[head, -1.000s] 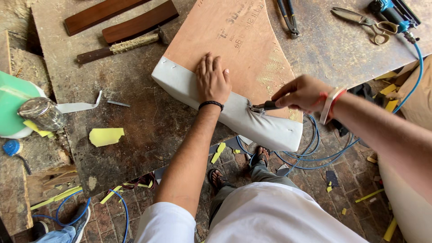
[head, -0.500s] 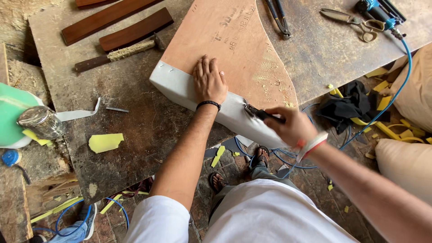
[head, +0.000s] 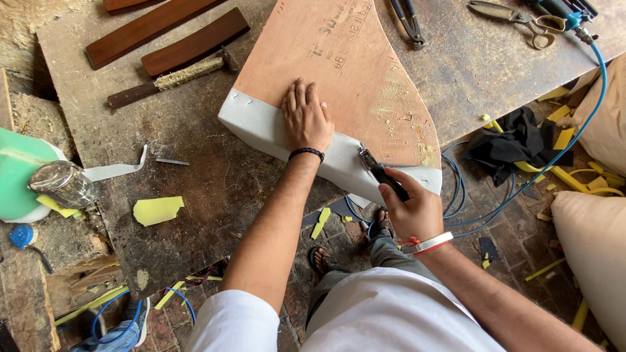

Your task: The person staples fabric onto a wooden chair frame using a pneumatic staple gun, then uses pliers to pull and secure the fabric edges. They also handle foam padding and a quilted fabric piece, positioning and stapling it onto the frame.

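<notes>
Left hand (head: 305, 117) pressed flat, fingers spread, gripping nothing, pinning white fabric (head: 261, 124) over plywood panel (head: 345, 72) edge, as before | right hand (head: 409, 207) clenched round staple gun (head: 378, 171), now shifted from panel's far right corner inward to fabric hem | stapling advancing along hem | panel on workbench (head: 195, 163), hammer (head: 176, 77) left of panel

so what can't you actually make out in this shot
Head view only:
- Handle of the black tool: wrapped by the right hand.
- Fabric under the left hand: covered by the palm.
- Scissors and blue hose: cut off by the top edge.
- Underside of the board: faces down.
</notes>
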The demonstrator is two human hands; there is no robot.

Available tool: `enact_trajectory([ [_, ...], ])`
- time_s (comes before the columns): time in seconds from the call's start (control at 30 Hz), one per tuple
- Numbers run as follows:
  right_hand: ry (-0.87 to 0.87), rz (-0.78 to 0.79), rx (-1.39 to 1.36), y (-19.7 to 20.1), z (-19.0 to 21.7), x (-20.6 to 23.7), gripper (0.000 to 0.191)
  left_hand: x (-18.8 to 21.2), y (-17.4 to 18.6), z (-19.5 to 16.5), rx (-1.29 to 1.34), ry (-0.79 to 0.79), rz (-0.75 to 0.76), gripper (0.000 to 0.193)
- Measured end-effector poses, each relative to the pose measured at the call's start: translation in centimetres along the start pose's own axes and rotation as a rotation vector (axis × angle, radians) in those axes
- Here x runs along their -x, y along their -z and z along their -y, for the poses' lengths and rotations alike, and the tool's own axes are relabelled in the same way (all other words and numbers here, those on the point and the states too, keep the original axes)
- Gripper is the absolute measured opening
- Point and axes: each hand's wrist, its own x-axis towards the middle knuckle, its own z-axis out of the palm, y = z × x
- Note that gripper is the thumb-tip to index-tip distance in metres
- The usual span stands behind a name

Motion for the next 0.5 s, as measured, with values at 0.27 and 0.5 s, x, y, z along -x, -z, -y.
enact_trajectory([
  [0.27, 0.257, -0.006, -0.046, -1.4, -1.4, 2.2, 0.058, -0.3, 1.8, 0.1, 0.131, -0.035, -0.125, 0.031],
  [0.5, 0.596, 0.385, 0.103, 7.6, 1.4, -3.1, 0.043, -0.6, 1.8, 1.7, 0.513, 0.098, -0.295, 0.026],
])
